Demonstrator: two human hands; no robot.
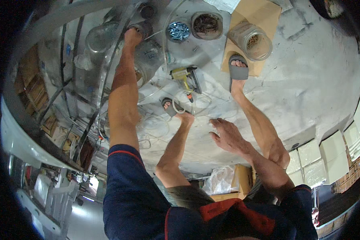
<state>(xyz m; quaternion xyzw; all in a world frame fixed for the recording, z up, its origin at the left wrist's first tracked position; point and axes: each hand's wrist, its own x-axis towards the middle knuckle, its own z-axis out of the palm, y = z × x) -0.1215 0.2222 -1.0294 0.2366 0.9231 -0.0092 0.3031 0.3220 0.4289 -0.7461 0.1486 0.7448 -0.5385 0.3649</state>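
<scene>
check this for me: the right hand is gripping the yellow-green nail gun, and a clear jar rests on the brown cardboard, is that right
Not quite: the right hand is not gripping the yellow-green nail gun. The head view shows the tool lying on the pale surface, apart from that hand. A clear jar does rest on the brown cardboard.

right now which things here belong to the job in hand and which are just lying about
Probably in the job: metal frame by left hand, yellow nail gun, blue fasteners

Probably lying about: clear plastic bag, cardboard sheet
</scene>
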